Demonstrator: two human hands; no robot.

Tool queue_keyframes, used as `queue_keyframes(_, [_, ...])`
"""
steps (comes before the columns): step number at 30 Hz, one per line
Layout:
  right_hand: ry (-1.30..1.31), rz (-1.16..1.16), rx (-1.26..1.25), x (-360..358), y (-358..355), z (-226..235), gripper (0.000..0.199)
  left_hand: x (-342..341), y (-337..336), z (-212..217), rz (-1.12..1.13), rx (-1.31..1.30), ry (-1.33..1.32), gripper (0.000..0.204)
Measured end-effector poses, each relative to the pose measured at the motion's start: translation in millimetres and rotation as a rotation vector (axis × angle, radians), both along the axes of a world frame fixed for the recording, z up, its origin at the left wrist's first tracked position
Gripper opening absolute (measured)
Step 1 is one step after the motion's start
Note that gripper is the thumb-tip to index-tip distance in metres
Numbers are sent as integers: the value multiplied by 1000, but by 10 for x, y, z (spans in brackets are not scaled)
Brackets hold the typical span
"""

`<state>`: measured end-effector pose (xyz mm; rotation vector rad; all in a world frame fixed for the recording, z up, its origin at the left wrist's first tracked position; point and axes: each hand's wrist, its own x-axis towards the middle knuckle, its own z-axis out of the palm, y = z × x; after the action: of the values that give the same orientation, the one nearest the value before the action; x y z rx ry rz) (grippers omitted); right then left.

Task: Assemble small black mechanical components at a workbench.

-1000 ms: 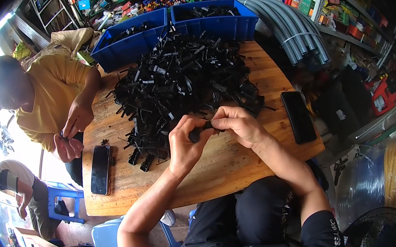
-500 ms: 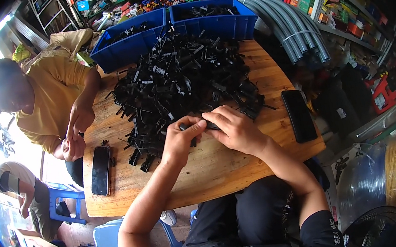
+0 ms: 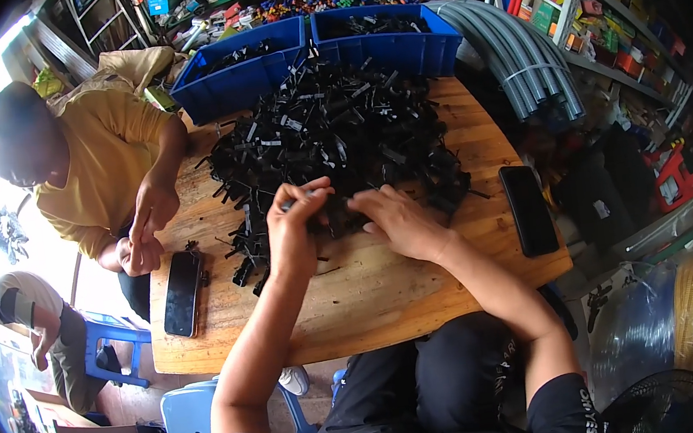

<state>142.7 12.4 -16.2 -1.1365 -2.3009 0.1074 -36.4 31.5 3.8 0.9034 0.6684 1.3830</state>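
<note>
A large heap of small black plastic parts (image 3: 328, 133) covers the far half of a wooden table (image 3: 372, 290). My left hand (image 3: 296, 226) sits at the heap's near edge with its fingers curled round a small black part (image 3: 298, 201). My right hand (image 3: 394, 220) lies beside it, fingers reaching left onto black parts (image 3: 344, 214) between the two hands; what it holds I cannot tell.
A person in a yellow shirt (image 3: 101, 159) works at the table's left side, hands together (image 3: 143, 231). Phones lie at the left (image 3: 182, 293) and right (image 3: 528, 208). Two blue bins (image 3: 319, 48) stand behind the heap, grey pipes (image 3: 525, 59) to the right, a blue stool (image 3: 186, 423) below.
My hands have moved forward from the near table edge into the heap's front. The person in yellow has shifted their hands slightly.
</note>
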Motion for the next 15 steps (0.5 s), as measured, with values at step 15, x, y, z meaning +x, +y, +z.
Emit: queue_keyframes(15, [845, 284, -802, 285, -138, 337, 24, 18, -82, 48, -68, 483, 745, 20])
